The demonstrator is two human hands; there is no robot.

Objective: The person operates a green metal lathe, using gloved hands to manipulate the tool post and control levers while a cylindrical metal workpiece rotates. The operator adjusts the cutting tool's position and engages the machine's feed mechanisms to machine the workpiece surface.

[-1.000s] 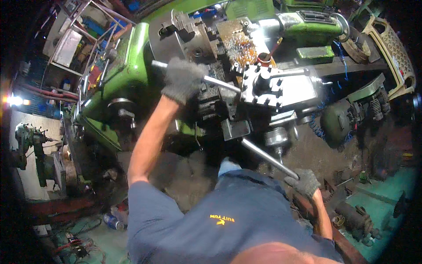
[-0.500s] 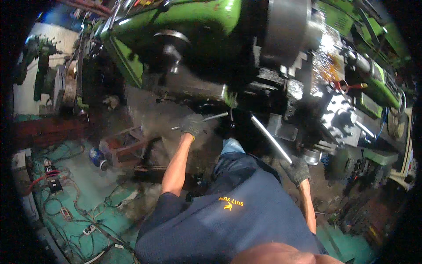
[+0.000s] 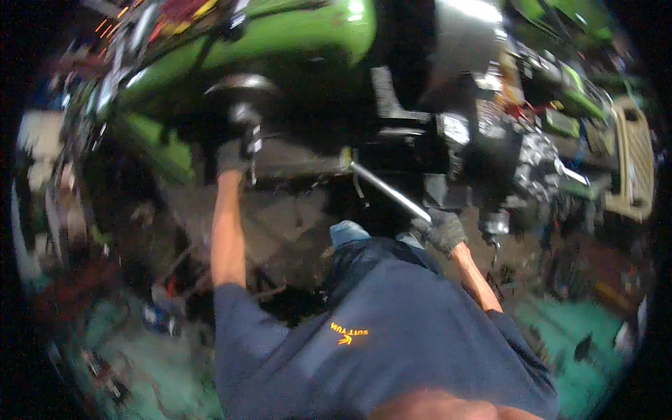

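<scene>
A straight silvery metal bar slants up and to the left, its lower end gripped in my right hand, which wears a dark glove. The bar's far end reaches the low edge of the green lathe. My left hand, also gloved, reaches forward to the machine's lower front. It is just below a shiny round metal fitting with a short stem. Blur and shadow hide the left fingers, so whether they hold anything cannot be made out.
The lathe's big grey chuck is at the top, right of centre. A metal tool post stands to the right, near a beige slotted panel. Blurred clutter lies on the green floor at the lower left.
My left hand has moved forward and left to the lathe front; the thin rod it held no longer shows. My right hand has moved forward and left with the bar.
</scene>
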